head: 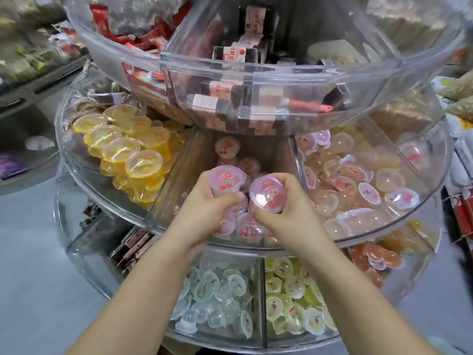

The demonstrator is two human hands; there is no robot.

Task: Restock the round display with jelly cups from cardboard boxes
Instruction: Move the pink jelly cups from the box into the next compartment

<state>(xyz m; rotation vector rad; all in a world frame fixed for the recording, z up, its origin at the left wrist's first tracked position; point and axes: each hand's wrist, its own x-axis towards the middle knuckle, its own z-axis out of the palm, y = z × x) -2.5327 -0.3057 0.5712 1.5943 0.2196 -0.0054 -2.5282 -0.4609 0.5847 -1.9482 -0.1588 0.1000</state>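
The clear round display [256, 248] has stacked tiers split into wedge compartments. Both hands are inside the middle tier's centre wedge. My left hand [204, 203] grips a pink cherry jelly cup [226, 179], held upright. My right hand [289, 206] grips a second pink cherry jelly cup [268, 193], tilted toward me. Several more pink cups [245, 226] lie under my hands at the front of the wedge, and a few stand further back [227, 147]. No cardboard box is in view.
Yellow jelly cups [133, 152] fill the wedge to the left, small pale pink cups [358, 185] the wedge to the right. The bottom tier holds clear [217, 298] and green-yellow cups [294, 298]. The top tier [256, 70] overhangs with packaged snacks. Grey floor lies to the left.
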